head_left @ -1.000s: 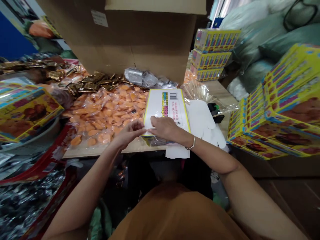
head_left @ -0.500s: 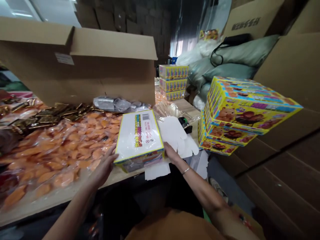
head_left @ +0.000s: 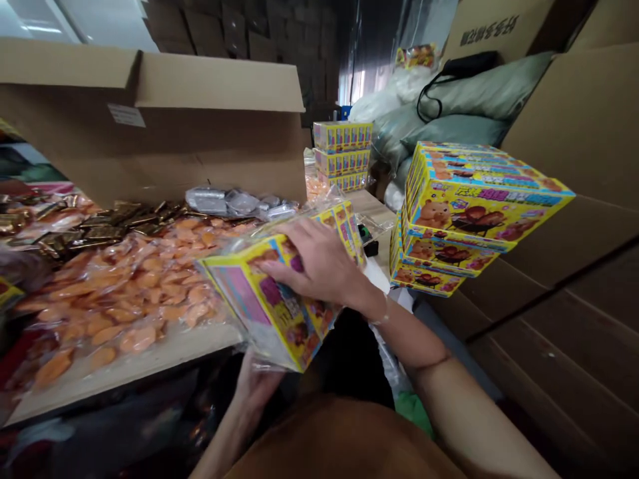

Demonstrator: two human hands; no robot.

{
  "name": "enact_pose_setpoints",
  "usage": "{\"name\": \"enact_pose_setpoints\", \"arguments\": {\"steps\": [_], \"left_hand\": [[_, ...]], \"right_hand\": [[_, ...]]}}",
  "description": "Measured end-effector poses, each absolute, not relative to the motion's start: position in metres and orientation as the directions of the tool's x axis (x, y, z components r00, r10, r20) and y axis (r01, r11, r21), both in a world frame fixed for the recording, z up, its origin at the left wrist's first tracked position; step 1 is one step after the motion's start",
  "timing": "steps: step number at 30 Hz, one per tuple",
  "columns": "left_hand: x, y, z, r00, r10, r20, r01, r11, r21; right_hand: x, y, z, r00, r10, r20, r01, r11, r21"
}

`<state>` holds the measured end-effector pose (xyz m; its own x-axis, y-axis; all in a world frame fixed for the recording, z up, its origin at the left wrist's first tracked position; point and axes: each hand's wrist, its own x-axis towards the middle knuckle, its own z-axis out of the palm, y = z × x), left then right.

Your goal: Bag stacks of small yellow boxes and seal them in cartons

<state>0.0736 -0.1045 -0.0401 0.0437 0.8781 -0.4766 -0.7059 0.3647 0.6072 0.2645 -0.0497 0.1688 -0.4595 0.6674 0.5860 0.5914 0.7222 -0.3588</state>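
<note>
A yellow printed display box (head_left: 287,309) in clear plastic wrap is held tilted above the table's front edge. Across its printed face lies my right hand (head_left: 322,263), gripping it with the thumb toward the near end. My left hand (head_left: 257,379) holds the box's lower near corner from below, its fingers partly hidden behind the box. Just left of the box, orange pieces in clear bags (head_left: 144,286) cover the tabletop (head_left: 184,346). White cardboard (head_left: 378,274) shows partly behind my right wrist.
A large open carton (head_left: 214,146) stands at the back, with gold packets (head_left: 114,223) and silver-grey packs (head_left: 219,199) before it. Stacked yellow boxes (head_left: 489,213) rise at the right; a smaller stack (head_left: 343,156) is behind. Brown cartons (head_left: 574,319) line the right side.
The box has been lifted off the table and turned from its white face to its printed face. My right hand has moved onto its top, my left hand underneath.
</note>
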Motion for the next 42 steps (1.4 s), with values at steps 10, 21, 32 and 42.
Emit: {"name": "enact_pose_setpoints", "arguments": {"steps": [10, 21, 32, 42], "left_hand": [[0.083, -0.091, -0.103, 0.088, 0.838, -0.538, -0.856, 0.34, 0.39], [0.044, -0.083, -0.09, 0.06, 0.776, -0.628, -0.766, 0.439, 0.469], [0.012, -0.06, 0.008, -0.134, 0.893, -0.43, -0.454, 0.331, 0.827], [0.053, -0.003, 0.042, -0.173, 0.908, -0.381, -0.563, 0.226, 0.795]], "right_hand": [[0.123, 0.061, 0.083, -0.575, 0.789, 0.215, 0.748, 0.614, -0.253], [0.279, 0.078, 0.088, -0.34, 0.856, 0.39, 0.773, 0.491, -0.402], [0.344, 0.066, 0.005, -0.009, 0.999, 0.034, -0.047, 0.034, -0.998], [0.375, 0.094, 0.06, 0.283, 0.867, 0.41, 0.108, 0.396, -0.912]]}}
